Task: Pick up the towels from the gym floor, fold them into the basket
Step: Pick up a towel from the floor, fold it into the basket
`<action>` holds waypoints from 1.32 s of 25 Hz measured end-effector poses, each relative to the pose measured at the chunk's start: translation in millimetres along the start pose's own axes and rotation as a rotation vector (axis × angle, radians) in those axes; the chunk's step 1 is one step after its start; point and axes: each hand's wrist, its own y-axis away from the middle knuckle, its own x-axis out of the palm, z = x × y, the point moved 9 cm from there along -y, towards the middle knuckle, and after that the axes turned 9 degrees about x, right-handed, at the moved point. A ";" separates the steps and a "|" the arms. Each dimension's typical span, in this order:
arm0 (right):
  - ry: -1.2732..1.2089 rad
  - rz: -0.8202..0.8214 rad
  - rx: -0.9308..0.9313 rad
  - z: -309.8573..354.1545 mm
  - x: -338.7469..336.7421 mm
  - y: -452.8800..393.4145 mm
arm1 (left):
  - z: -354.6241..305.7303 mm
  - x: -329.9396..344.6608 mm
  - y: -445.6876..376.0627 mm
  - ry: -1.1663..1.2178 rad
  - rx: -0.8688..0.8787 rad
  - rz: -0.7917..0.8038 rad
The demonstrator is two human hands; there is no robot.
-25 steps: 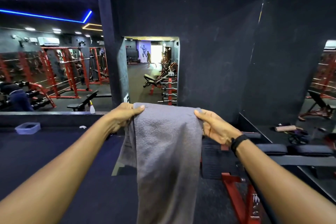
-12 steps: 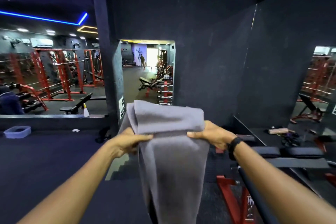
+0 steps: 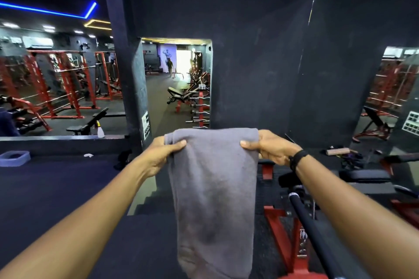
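The gym floor [image 3: 56, 199] is dark matting that drops by steps ahead of you. A black pillar and wall face you, with mirrored panels to either side showing red racks. A red-framed bench with a black bar [image 3: 317, 233] stands low on your right, just beside the hanging cloth.

The grey towel [image 3: 215, 188] is off the floor and held out in front of you at arm's length. It is doubled over along its top edge and hangs as one long narrow strip, its lower end running out of view at the bottom.

A pale blue tub [image 3: 14, 158] sits on the floor at far left, well apart from you. Whether it is the basket cannot be told.

Your left hand [image 3: 162, 154] pinches the top left corner, thumb on the near face and fingers behind. Your right hand [image 3: 269, 149], with a dark band at the wrist, pinches the top right corner the same way. Both hands are level.

Judgement: you are mid-fold, with the lengthwise fold made and the crosswise fold not yet done. To do it well, keep the top edge taut and level, check that the hidden layers line up at both corners, and hold the strip away from the bar so that it does not snag before you bring the ends together.
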 end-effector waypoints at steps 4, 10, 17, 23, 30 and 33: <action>-0.143 -0.115 -0.113 12.3 -16.1 5.7 | -11.2 17.7 -3.4 0.214 0.058 -0.047; -0.217 -0.100 -0.252 42.8 -24.6 14.9 | -31.2 11.4 -17.0 0.346 0.092 -0.252; -0.156 0.021 -0.303 48.5 -17.7 20.9 | -56.8 -8.6 -18.8 0.185 0.172 -0.382; -0.125 -0.121 -0.351 50.2 -26.6 19.7 | -96.3 2.7 -3.8 -0.454 0.480 -0.175; 0.044 -0.415 -0.337 51.3 -42.2 19.9 | -93.5 -5.8 -0.9 -0.645 0.469 -0.202; 0.514 -0.582 -0.354 58.8 -39.0 26.7 | -92.5 -6.7 0.2 -0.799 0.467 -0.225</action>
